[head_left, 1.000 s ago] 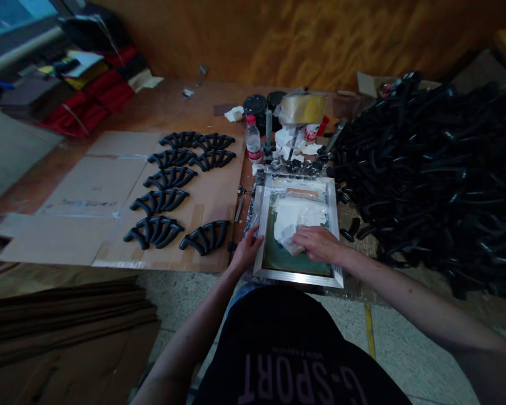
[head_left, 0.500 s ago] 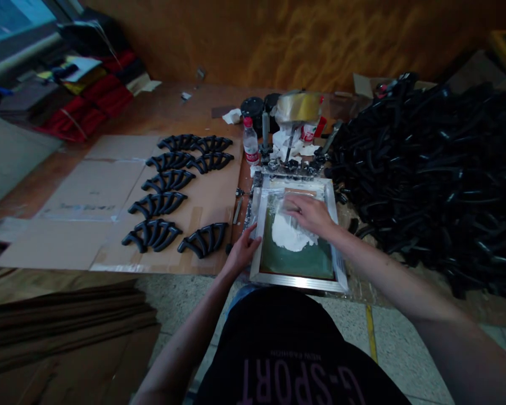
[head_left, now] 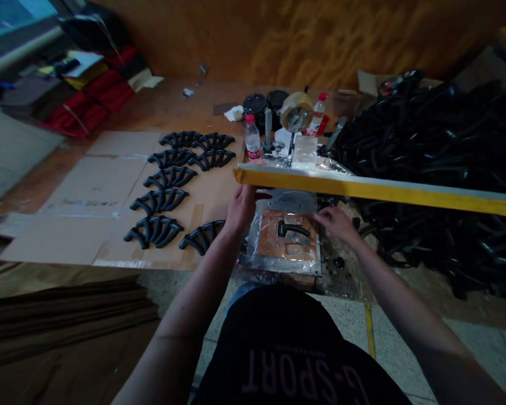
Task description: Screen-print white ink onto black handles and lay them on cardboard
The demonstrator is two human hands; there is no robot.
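My left hand is closed at the left end of the raised screen frame, seen edge-on as a long bar with a yellow face and a pale upper edge. Below it lies a flat base plate with a brown, film-covered middle. A black curved handle-shaped piece rests on this plate. My right hand is just right of the piece, fingers partly bent and apart, with nothing visible in them. The mesh and the white paste are hidden from this angle.
Rows of similar black pieces lie on cardboard at left. A large heap of black parts fills the right side. Behind the plate stand a bottle, dark tubs and a tape roll.
The screen frame has swung up off the base plate, uncovering the black piece. My right hand has left the scraper and white paste and moved right; my left hand has risen with the frame.
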